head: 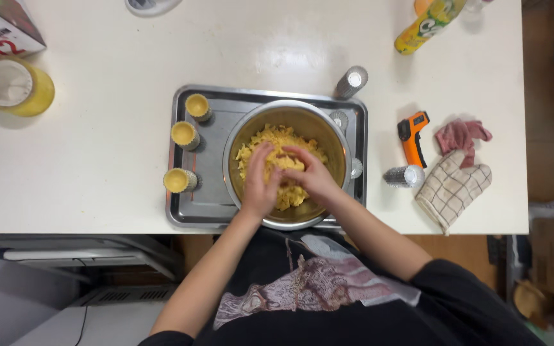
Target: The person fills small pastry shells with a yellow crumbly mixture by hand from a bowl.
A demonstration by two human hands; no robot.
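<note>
While both your hands sit inside the steel mixing bowl, your left hand and right hand are pressed together over the yellow crumbly dough, fingers curled down into it; whether each hand is actually clamped on a lump, cannot tell, the fingertips are buried. Dough fills the bowl's middle, far side of it visible above your knuckles. Bowl stands on the right part of a metal baking tray, near the table's near edge. On the tray's left strip, three small fluted molds lined with dough stand in a loose column, apart from each other. Empty foil molds peek out at the bowl's right rim. One stack of foil cups lies just beyond the tray's far right corner, another right of the tray. Orange infrared thermometer lies beside that, then a checked oven mitt with a pink cloth at its far end. Yellow tub far left, yellow-green bottle far right.
</note>
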